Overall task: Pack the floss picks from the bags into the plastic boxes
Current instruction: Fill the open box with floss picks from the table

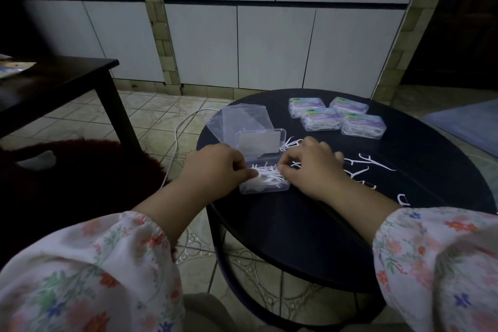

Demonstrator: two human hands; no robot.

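An open clear plastic box (265,188) sits on the round black table (310,237), its lid (260,143) standing up at the back. White floss picks (266,176) lie piled inside it. My left hand (215,164) grips the box's left end, fingers curled at the rim. At the box's right edge my right hand (312,164) pinches picks with curled fingers. More loose floss picks (372,163) lie scattered on the table to the right. An empty clear bag (242,118) lies behind the box.
Several closed, filled boxes (336,117) are grouped at the table's far side. A white cable (177,135) runs over the tiled floor to the left. A dark low table (54,83) stands at far left, with a dark red rug (80,170) below it.
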